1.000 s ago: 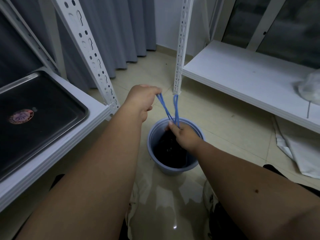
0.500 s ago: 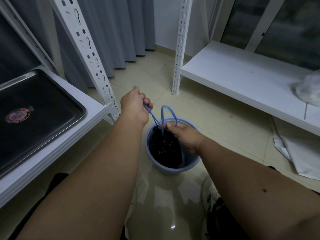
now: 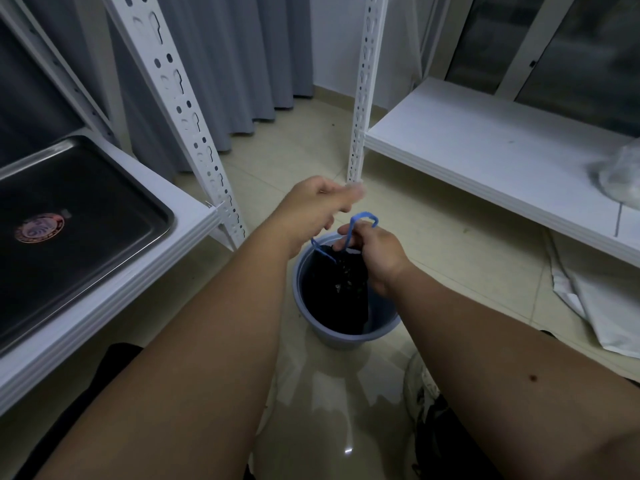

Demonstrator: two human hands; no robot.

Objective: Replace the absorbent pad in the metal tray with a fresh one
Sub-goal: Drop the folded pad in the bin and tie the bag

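The metal tray [image 3: 114, 161] lies on the white shelf at the left, dark inside, with a round sticker [image 3: 39, 227] on its floor and no pad visible in it. On the floor stands a blue bucket [image 3: 346, 336] lined with a black bag [image 3: 341, 296] that has blue drawstrings [image 3: 363, 218]. My right hand [image 3: 377, 254] is over the bucket's rim and pinches one drawstring loop together with the bag's neck. My left hand [image 3: 315, 209] is blurred just above and to the left, fingers spread; the other drawstring hangs slack below it.
A perforated white shelf post [image 3: 362, 98] stands just behind the bucket and another [image 3: 194, 133] rises at the left shelf's corner. A low white shelf [image 3: 485, 157] at the right holds a crumpled plastic bag [image 3: 620, 174]. White sheets [image 3: 606, 306] lie on the floor under it. Grey curtains hang behind.
Both hands came down from the raised pull on the drawstrings. My left hand then let its string go and lifted to the right; the string now lies slack. My right hand keeps its loop.
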